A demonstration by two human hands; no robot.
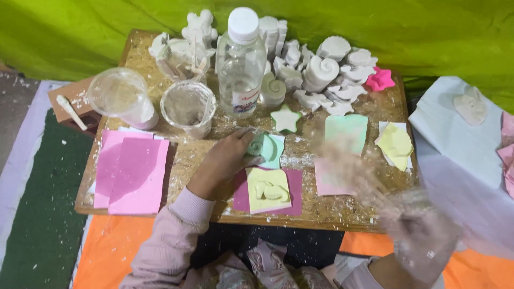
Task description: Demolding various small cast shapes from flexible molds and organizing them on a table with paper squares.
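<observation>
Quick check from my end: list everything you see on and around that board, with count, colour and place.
Wooden board: one, tan, speckled with white crumbs, centre.
Plastic bottle: one, clear with white cap, back centre.
Clear cups: two, back left, whitish residue inside.
White plaster casts: many, shells and figures, along the back.
Star mould: one, pale green, centre.
Pink mould: one, back right.
Pink sheets: stacked, front left.
Teal mould: one, spiral shape, centre.
Yellow mould: one, on a magenta sheet, front centre.
Yellow shell mould: one, right.
Green cloth: backdrop.
Left hand: resting on the teal mould.
Right hand: blurred, dusted white, lower right.
</observation>
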